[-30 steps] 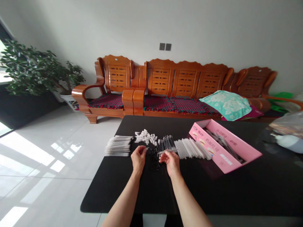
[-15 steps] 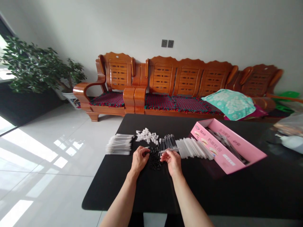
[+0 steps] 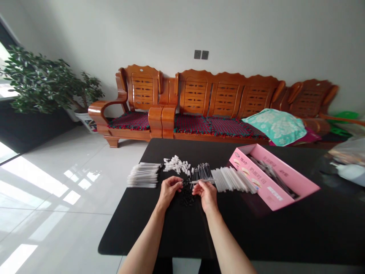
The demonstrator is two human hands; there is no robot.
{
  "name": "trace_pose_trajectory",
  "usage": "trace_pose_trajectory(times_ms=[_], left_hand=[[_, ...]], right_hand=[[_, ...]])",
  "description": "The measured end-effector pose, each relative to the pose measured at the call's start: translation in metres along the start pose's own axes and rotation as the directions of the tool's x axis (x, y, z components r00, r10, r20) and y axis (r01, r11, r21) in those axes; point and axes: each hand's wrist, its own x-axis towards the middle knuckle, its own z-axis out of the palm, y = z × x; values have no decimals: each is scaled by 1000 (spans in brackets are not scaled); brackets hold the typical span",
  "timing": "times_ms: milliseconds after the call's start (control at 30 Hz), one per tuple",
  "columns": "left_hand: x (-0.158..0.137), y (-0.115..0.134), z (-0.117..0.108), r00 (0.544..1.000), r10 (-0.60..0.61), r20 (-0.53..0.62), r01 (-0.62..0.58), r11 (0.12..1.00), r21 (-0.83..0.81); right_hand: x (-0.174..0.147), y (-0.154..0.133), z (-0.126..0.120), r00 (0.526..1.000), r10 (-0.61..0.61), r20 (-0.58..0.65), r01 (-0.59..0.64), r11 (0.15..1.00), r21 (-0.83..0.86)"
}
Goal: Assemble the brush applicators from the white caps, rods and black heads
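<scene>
"How does the room run on your feed, left to right?"

"I see a potted plant [image 3: 51,85] on pale floor tiles [image 3: 68,220], then a wooden sofa [image 3: 225,96] along the wall [image 3: 242,34]. The black table [image 3: 256,236] stands in front."

"And on the table?"

"Leftmost, I have a stack of white sticks [image 3: 143,176] with dark right ends, laid side by side. Next is the left hand [image 3: 170,191], thumb and fingertips close together near the black bits [image 3: 186,198]. I cannot tell from here whether that grip is clamped on something. Beyond it lies a loose heap of white caps [image 3: 176,164]."

"The right grip?"

"Clamped. The right hand [image 3: 208,195] pinches a pale tube [image 3: 205,180] between thumb and fingers. I see that tube lying nearly level, across the near part of the dark rods [image 3: 203,171], its left end toward the left hand."

"Further right?"

"A row of white tubes [image 3: 228,179], then a pink box [image 3: 262,185], angled and open, with dark strips [image 3: 272,177] inside. A clear bag [image 3: 349,150] sits at my far right edge."
</scene>
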Motion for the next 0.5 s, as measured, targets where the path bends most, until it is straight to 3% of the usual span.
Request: trace_pose_trajectory(times_ms=[133, 500], left_hand=[[-4, 1, 12, 999, -22, 45, 27, 992, -120], [-3, -5, 16, 998, -19, 53, 24, 994, -105]], right_hand=[[1, 2, 2, 1000, -5, -6, 5, 999, -42], [1, 4, 2, 1000, -18, 11, 19, 994, -106]])
